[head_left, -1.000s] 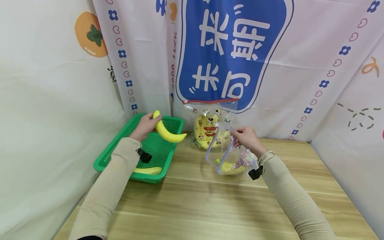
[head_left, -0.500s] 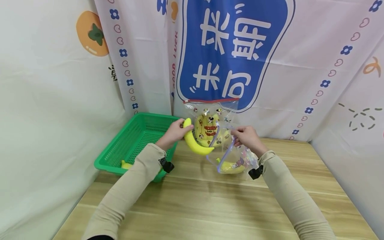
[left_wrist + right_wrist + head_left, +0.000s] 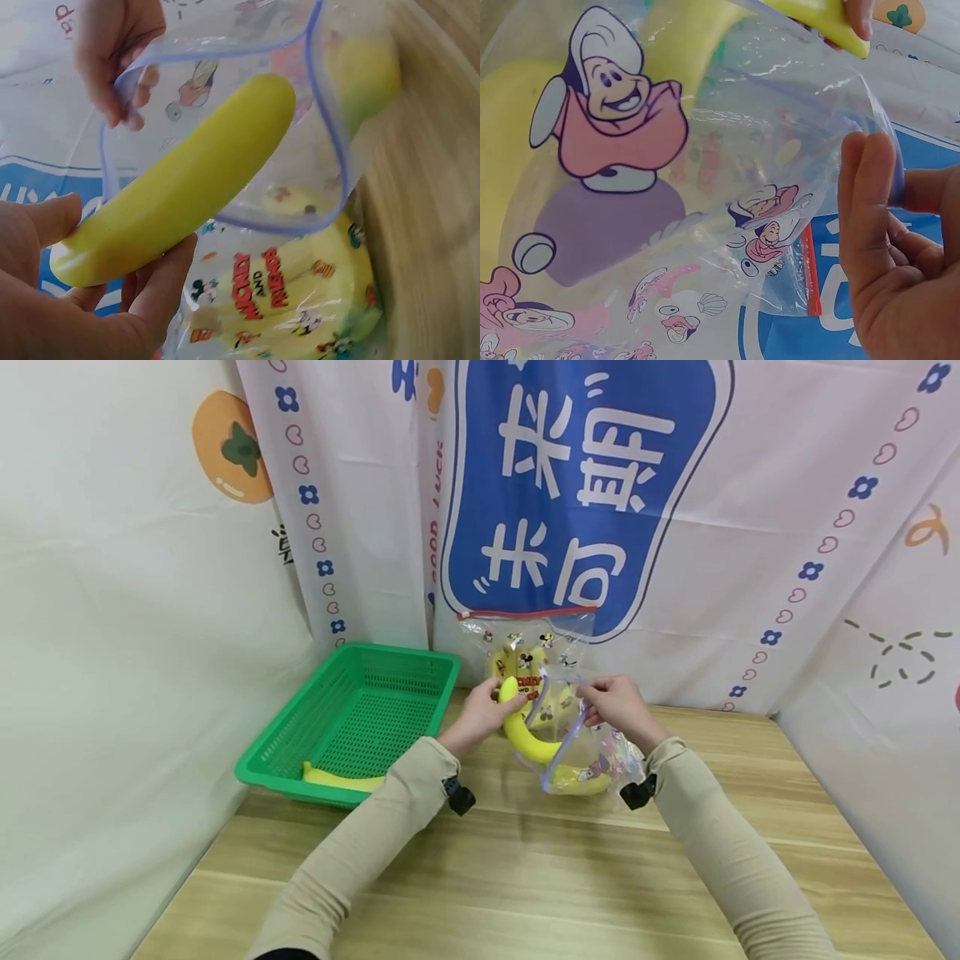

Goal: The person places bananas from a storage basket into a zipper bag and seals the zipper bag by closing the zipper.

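Note:
My left hand [image 3: 483, 714] grips a yellow banana [image 3: 525, 735] by one end between thumb and fingers. The banana's far end reaches into the mouth of a clear zip bag [image 3: 330, 112] with a purple rim. My right hand [image 3: 618, 703] pinches that rim at the top, and the mouth gapes toward the left. Inside this bag, low on the table, lies another banana [image 3: 581, 781]. In the right wrist view the bag's printed cartoon side [image 3: 622, 142] fills much of the frame, with my right fingers [image 3: 874, 172] on its edge.
A green basket [image 3: 258, 768] stands at the left with a banana [image 3: 341, 778] near its front wall. Behind the open bag, a red-topped zip bag [image 3: 487, 631] holding several bananas leans on the printed backdrop [image 3: 675, 610]. Wooden table [image 3: 487, 877] lies in front.
My left hand has carried the banana rightward from over the basket, and its tip has entered the purple-rimmed bag. My right hand and the bag have stayed in place.

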`<state>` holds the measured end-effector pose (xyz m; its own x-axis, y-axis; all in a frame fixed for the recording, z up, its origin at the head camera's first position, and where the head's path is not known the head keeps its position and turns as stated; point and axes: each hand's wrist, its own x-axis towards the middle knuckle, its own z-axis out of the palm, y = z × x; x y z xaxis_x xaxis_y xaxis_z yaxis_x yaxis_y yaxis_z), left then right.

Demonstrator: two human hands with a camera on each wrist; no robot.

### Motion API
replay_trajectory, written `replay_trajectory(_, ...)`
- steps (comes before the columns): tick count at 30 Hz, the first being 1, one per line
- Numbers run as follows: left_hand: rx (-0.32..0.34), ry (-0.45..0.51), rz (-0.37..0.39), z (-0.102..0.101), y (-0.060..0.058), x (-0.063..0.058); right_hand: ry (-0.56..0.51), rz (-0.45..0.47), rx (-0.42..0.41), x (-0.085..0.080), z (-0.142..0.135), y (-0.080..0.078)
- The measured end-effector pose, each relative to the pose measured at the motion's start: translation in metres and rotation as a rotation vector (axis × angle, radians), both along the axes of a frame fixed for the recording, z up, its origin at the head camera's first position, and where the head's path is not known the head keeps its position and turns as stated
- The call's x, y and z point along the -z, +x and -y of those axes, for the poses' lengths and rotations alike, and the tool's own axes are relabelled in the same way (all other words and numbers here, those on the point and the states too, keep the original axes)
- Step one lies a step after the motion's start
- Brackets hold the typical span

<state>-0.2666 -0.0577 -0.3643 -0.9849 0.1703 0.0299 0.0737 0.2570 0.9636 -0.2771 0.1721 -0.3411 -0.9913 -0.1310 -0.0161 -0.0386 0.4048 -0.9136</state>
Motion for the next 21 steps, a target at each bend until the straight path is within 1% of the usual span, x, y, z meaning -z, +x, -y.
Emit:
replay_trajectory(5, 0.004, 0.013, -0.024, -0.013, 0.001, 0.014, 0.001, -0.002, -0.005, 0.0, 0.0, 0.0)
replay_trajectory(8, 0.0, 0.011, -0.021, -0.019, 0.003, 0.019, -0.007, -0.002, -0.001, 0.0, 0.0, -0.001)
replay_trajectory(13, -0.013, 0.055, 0.027, -0.026, 0.007, 0.024, -0.009, -0.009, 0.005, 0.0, 0.0, -0.001)
replay_trajectory(17, -0.014, 0.078, 0.022, -0.03, 0.01, 0.028, 0.0, -0.009, 0.003, -0.001, 0.0, 0.0)
replay_trajectory(21, -0.01, 0.069, -0.002, -0.032, 0.013, 0.032, 0.005, -0.005, 0.001, -0.003, -0.001, 0.002)
